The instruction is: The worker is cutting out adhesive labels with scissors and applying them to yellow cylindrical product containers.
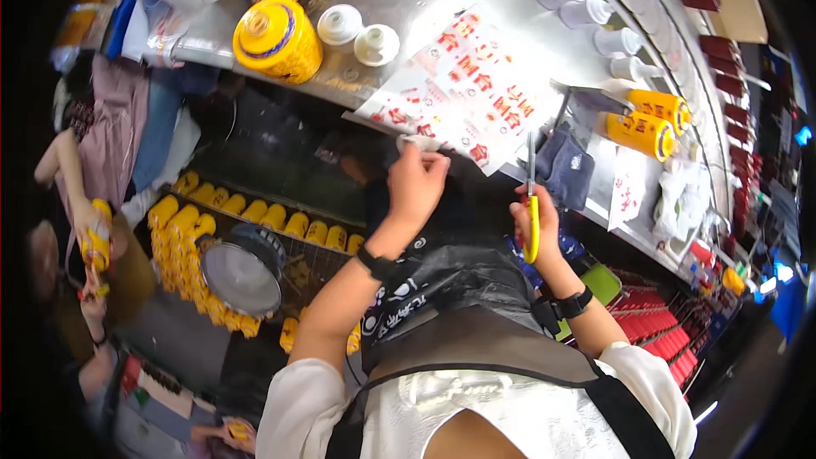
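Note:
My left hand is closed in a pinch at the table's near edge. At its fingertips is a small crumpled white piece, by the corner of a large white sheet printed all over in red. My right hand grips yellow-handled scissors, their blades pointing away from me, just past the sheet's right corner. Whether the blades are parted is too fine to tell. A dark blue cloth hangs over the edge near the scissors.
A yellow lidded jar and white caps stand beyond the sheet. Yellow bottles lie at right, near white cups. Below left, many yellow bottles surround a round grey lid. Another person's hands hold a yellow bottle.

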A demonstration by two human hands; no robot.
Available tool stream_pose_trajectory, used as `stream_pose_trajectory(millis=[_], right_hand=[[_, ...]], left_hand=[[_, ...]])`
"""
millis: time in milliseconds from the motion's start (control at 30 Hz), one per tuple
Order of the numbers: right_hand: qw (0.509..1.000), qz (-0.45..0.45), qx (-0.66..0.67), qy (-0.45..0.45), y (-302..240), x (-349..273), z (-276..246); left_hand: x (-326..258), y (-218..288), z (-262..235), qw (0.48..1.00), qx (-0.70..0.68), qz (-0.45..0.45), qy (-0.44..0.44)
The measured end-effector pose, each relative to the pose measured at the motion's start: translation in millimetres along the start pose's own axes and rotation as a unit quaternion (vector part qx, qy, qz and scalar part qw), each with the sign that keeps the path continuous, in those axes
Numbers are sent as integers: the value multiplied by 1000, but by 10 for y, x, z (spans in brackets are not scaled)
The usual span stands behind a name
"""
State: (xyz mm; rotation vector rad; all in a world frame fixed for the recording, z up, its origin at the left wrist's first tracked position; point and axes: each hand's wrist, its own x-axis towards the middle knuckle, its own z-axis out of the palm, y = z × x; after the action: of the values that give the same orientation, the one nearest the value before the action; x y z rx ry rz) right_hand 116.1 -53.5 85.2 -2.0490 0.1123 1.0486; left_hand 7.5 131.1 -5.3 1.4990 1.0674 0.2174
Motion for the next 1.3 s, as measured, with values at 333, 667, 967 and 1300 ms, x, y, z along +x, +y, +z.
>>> stream_pose_trajectory(millis=[333, 667, 967, 1300], right_hand=[[996, -25, -14, -87, 104, 218, -605], [989, -23, -1, -149, 122, 450, -629], [987, -7, -51, -154, 37, 491, -452], [984, 2, -65, -167, -7, 497, -392]], left_hand=[[-218, -171, 1153, 933, -260, -200, 148], [-221, -189, 1184, 881, -373, -224, 185], [-339, -286, 1360, 903, -344, -196, 165], [-321, -217, 1170, 829, -491, -226, 139]])
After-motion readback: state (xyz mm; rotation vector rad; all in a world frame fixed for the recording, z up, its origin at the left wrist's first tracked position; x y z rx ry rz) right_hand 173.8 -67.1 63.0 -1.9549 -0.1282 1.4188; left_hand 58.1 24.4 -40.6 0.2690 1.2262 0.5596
